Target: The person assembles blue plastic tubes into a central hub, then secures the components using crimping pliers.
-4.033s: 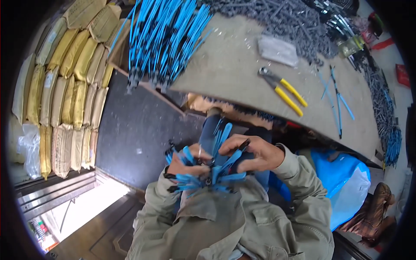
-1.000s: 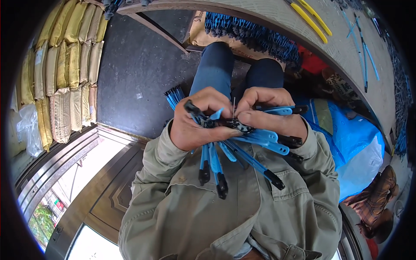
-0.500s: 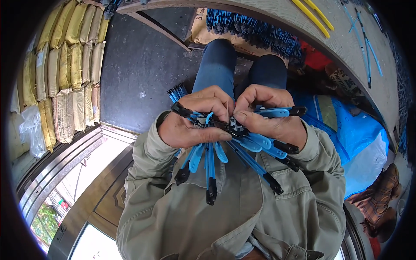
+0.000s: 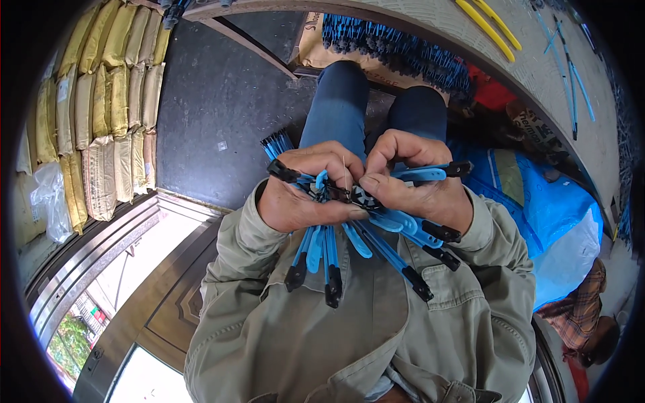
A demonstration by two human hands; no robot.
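Above my lap I hold a half-fanned umbrella frame: folded blue ribs [image 4: 390, 258] with black tips spread out from a small black, notched hub [image 4: 363, 197]. My left hand [image 4: 310, 188] is closed round the rib ends on the hub's left side, thumb and fingers pressing near it. A thin wire [image 4: 345, 176] stands up beside those fingers. My right hand [image 4: 422, 176] pinches at the hub's right edge, thumb against it; a rib lies across under its fingers. What is exactly between the right fingertips is hidden.
A bundle of blue ribs [image 4: 276, 144] lies beside my left knee. Ahead is a bench [image 4: 430, 20] with yellow-handled pliers [image 4: 494, 30] and loose ribs; more ribs are heaped beneath it. Stacked sacks [image 4: 101, 101] stand left. At right are a blue plastic sheet [image 4: 561, 221] and a person's plaid sleeve [image 4: 583, 305].
My left hand has shifted slightly right, closer to my right hand, and the lower ribs have swung a little. At the far right, the person in plaid has moved.
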